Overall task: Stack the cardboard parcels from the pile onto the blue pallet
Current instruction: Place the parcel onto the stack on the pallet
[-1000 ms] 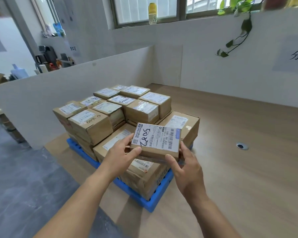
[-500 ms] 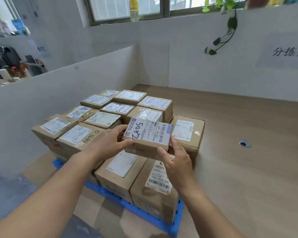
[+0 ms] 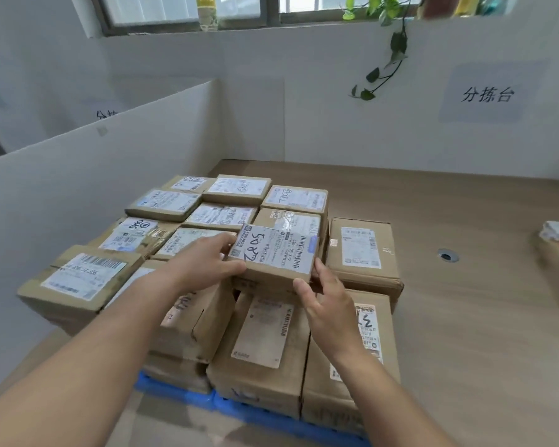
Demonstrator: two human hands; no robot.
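A labelled parcel [image 3: 273, 256] is gripped at both ends, the left hand [image 3: 204, 266] curled round one, the right hand [image 3: 329, 304] pinching the other, over stacked boxes [image 3: 262, 333] near the blue pallet's [image 3: 271, 414] front edge.

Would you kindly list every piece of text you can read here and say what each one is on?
"分拣台": paper sign on the back wall.
"2805" (or "5082" turned round), handwritten: label of the held parcel, gripped by left hand and right hand.
"S30- 05 A37": same label, printed.
Other parcel labels: too small or blurred.
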